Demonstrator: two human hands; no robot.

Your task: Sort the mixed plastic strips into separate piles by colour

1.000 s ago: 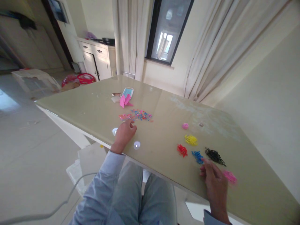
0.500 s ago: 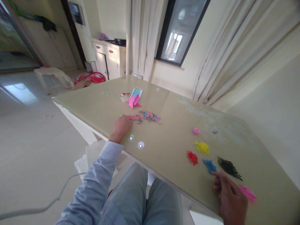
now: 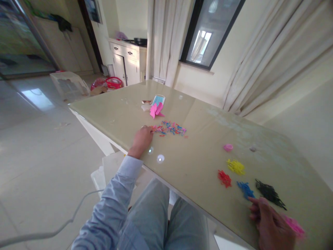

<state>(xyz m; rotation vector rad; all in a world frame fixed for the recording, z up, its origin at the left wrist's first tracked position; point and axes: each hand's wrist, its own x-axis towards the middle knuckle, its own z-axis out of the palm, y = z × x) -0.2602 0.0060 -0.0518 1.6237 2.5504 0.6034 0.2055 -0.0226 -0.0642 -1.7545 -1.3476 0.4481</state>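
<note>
My left hand (image 3: 142,140) is at the left edge of a mixed pile of small coloured pieces (image 3: 171,128), its fingers drawn together; what they hold, if anything, is too small to tell. My right hand (image 3: 270,222) is at the lower right, fingers closed, with the fingertips beside the blue pile (image 3: 245,190); anything in them cannot be made out. Around it lie a black pile (image 3: 270,193), a red pile (image 3: 224,178), a yellow pile (image 3: 236,166) and a pink pile (image 3: 295,226), partly covered by the hand.
On the glossy table (image 3: 197,152) are a pink ring-like item (image 3: 228,147), a small greyish item (image 3: 252,149), pink paper (image 3: 156,109), a blue mask (image 3: 158,100) and two round clear discs near the front edge. A white cabinet (image 3: 130,62) stands behind.
The view has shifted, so the table and piles sit differently in the frame. Both hands remain beside the same piles, with little other visible movement.
</note>
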